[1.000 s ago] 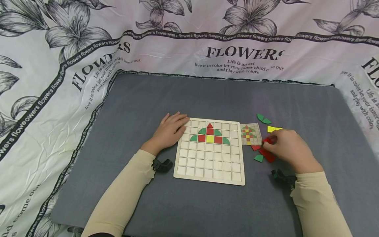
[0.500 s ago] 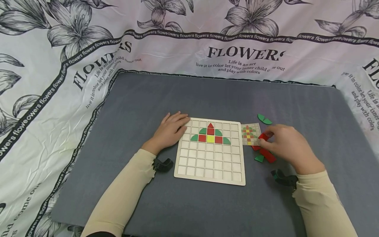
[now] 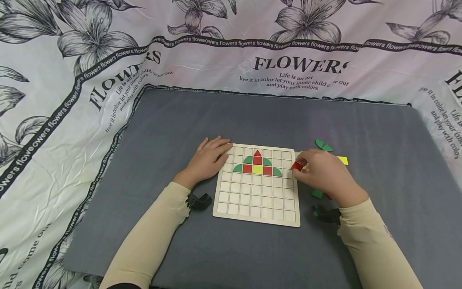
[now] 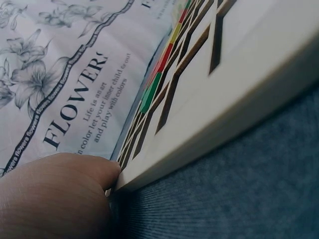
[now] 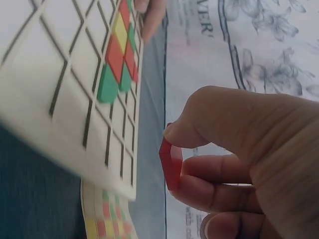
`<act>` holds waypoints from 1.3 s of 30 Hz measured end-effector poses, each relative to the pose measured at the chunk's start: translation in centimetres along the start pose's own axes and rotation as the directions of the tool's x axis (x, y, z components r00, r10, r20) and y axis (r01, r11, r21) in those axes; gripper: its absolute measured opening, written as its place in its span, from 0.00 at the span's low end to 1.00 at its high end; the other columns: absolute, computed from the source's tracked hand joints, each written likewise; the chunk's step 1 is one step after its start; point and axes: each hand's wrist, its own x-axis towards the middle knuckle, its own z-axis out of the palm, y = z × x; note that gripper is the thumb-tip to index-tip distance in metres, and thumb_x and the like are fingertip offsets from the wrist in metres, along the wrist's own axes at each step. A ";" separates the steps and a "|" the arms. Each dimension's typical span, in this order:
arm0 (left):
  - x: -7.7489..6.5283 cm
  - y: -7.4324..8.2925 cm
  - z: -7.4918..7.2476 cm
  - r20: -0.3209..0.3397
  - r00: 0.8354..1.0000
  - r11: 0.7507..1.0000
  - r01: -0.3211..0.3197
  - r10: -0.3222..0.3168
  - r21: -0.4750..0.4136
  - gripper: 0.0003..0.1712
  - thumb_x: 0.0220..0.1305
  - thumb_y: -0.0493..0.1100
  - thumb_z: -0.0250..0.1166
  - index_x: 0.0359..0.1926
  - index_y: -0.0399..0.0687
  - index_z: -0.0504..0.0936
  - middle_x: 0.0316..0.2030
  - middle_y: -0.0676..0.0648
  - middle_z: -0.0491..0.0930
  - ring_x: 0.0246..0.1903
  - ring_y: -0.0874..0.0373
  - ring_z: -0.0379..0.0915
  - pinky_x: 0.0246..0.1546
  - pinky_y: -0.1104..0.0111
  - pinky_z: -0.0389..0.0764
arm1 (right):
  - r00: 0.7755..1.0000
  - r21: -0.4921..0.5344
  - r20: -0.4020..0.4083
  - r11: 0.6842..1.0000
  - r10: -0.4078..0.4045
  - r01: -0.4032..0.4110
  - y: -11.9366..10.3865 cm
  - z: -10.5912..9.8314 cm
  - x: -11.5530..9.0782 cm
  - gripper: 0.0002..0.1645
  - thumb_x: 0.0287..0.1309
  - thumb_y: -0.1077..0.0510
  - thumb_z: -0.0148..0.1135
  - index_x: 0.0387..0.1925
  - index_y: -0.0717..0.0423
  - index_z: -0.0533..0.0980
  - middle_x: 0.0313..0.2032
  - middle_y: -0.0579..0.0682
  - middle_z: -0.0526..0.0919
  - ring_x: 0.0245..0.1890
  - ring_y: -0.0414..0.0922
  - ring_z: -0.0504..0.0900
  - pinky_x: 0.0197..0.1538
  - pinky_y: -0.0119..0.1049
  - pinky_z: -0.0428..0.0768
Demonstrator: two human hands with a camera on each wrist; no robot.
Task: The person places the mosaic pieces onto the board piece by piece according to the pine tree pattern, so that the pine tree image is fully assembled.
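Observation:
My right hand (image 3: 326,172) pinches a red square tile (image 5: 171,163) between thumb and fingers, at the right edge of the wooden grid board (image 3: 252,200). Along the board's upper left edge rests my left hand (image 3: 205,160), fingers straight, the thumb touching the side. In the board's upper cells lie a red triangle (image 3: 257,153), a yellow square (image 3: 257,169), red squares (image 3: 247,169) and green quarter-round tiles (image 3: 277,172). A pattern card (image 5: 107,211) sticks out past the board's right side, mostly hidden by my right hand in the head view.
Loose green tiles (image 3: 323,145) and a yellow tile (image 3: 342,160) lie beyond the right hand. Another green tile (image 3: 317,194) is below it, beside a partly hidden red one. A grey mat (image 3: 180,249) lies under everything, with floral cloth (image 3: 202,64) behind.
My right hand has picked up the red tile from the loose pieces and moved left to the board's edge, covering the card. The left hand stays in place.

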 end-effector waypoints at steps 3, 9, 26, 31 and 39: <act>0.0 0.0 0.0 0.005 1.000 1.000 0.000 0.000 0.000 0.27 0.84 0.51 0.51 0.78 0.54 0.70 0.78 0.49 0.65 0.82 0.50 0.49 0.83 0.50 0.36 | 0.999 -0.014 -0.001 0.999 -0.039 0.039 -0.7 0.4 0.4 0.11 0.56 0.54 0.74 0.36 0.58 0.86 0.34 0.50 0.88 0.27 0.41 0.78 0.28 0.37 0.78; 0.0 0.0 0.1 -0.006 1.000 1.000 0.001 -0.001 -0.007 0.27 0.84 0.51 0.51 0.78 0.54 0.71 0.78 0.49 0.66 0.82 0.50 0.49 0.83 0.50 0.36 | 0.996 -0.039 -0.004 0.995 -0.091 0.091 -1.6 1.1 0.9 0.09 0.56 0.55 0.73 0.36 0.56 0.86 0.32 0.48 0.87 0.24 0.39 0.75 0.31 0.42 0.79; -0.1 -0.1 0.2 -0.009 1.000 1.000 0.002 -0.002 -0.002 0.27 0.84 0.51 0.51 0.78 0.54 0.71 0.78 0.49 0.66 0.82 0.50 0.49 0.83 0.51 0.36 | 0.979 -0.103 0.026 0.974 -0.200 0.202 -3.7 3.3 2.3 0.10 0.55 0.53 0.74 0.36 0.55 0.87 0.30 0.47 0.86 0.23 0.40 0.74 0.25 0.35 0.74; -0.1 -0.1 0.1 -0.008 1.000 1.000 0.004 -0.004 -0.002 0.27 0.84 0.51 0.51 0.78 0.54 0.71 0.78 0.49 0.66 0.82 0.50 0.49 0.83 0.50 0.36 | 0.975 -0.092 0.022 0.971 -0.220 0.222 -4.3 3.8 2.4 0.06 0.57 0.53 0.74 0.31 0.50 0.86 0.28 0.44 0.84 0.24 0.39 0.74 0.25 0.35 0.74; -0.1 -0.1 0.1 -0.005 1.000 1.000 0.004 -0.004 0.000 0.27 0.84 0.51 0.51 0.78 0.54 0.70 0.78 0.49 0.66 0.82 0.51 0.49 0.83 0.50 0.36 | 0.972 -0.062 0.062 0.972 -0.224 0.228 -5.7 4.8 2.6 0.07 0.57 0.52 0.74 0.30 0.48 0.84 0.25 0.40 0.78 0.24 0.38 0.73 0.24 0.33 0.72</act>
